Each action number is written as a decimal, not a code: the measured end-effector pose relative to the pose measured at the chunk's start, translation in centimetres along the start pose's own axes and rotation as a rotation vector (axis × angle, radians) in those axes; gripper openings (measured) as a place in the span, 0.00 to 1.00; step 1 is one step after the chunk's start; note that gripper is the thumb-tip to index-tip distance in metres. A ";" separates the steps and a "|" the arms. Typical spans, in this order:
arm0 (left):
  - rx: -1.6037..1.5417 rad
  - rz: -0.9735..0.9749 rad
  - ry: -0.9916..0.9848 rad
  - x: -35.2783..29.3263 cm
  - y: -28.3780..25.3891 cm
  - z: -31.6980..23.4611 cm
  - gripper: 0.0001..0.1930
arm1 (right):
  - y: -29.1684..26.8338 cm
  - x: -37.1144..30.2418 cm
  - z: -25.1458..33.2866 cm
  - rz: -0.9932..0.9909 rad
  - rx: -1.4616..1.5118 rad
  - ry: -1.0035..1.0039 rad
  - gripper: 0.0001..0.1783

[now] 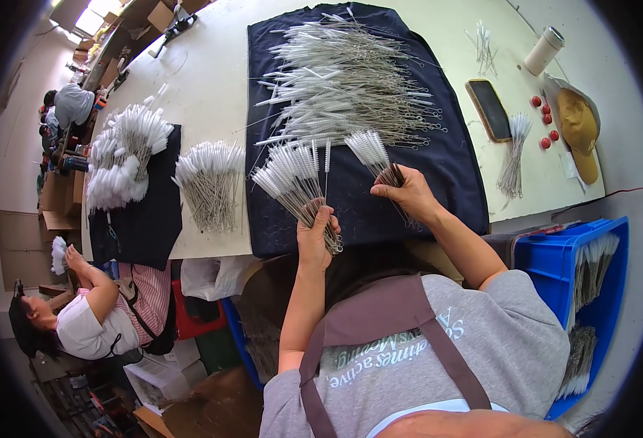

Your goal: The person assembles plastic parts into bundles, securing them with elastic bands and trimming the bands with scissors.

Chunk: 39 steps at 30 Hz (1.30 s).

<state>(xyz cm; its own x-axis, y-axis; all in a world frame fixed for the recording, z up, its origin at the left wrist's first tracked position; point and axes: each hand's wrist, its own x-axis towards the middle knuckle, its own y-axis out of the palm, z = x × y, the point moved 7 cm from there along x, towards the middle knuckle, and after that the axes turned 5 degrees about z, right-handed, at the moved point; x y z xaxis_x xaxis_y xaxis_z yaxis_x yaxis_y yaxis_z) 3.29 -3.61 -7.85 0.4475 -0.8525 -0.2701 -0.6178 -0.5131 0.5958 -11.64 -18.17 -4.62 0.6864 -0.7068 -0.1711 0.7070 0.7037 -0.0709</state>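
Note:
My left hand [315, 232] is closed around the wire handles of a thick bundle of straw brushes [289, 172], white bristles fanned up and away, looped ends hanging below the fist. In my right hand [409, 193] is a smaller bundle of straw brushes [369, 150], gripped by the wires, its bristles tilted toward the far left. One brush in the left bundle stands apart from the others. Both hands are above a dark cloth [449, 186]. Beyond them a large heap of the same brushes [350, 80] lies on it, bristles mostly left and loops right.
Brush bundles [210, 182] lie left on the pale table [212, 73], with another heap [128, 150] beyond. At right are a phone [488, 109], brushes [515, 153], red balls [546, 118], a cap [579, 131] and a tumbler [544, 50]. Blue crates [548, 248] flank me. A co-worker [102, 314] holds brushes.

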 end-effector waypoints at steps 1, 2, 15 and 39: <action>0.001 -0.001 -0.001 0.0 -0.1 -0.1 0.10 | 0.1 0.1 -0.1 0.002 -0.001 0.001 0.13; -0.016 0.008 -0.011 0.0 -0.1 -0.1 0.10 | 0.2 0.1 0.1 0.002 0.000 0.002 0.13; -0.270 0.039 -0.044 -0.3 -0.6 0.8 0.12 | 2.2 -2.1 4.5 -0.317 -0.953 -0.597 0.08; -0.108 -0.174 0.106 -0.4 0.9 1.6 0.11 | 3.3 -1.2 4.7 -0.145 -0.389 -0.389 0.09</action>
<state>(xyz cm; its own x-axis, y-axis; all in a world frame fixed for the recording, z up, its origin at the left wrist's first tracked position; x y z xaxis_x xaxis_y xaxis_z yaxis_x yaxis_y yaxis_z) 1.48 -3.89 -8.38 0.6101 -0.7341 -0.2979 -0.4555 -0.6327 0.6262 -9.37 -15.31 -0.02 0.6511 -0.7210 0.2372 0.7345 0.5198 -0.4362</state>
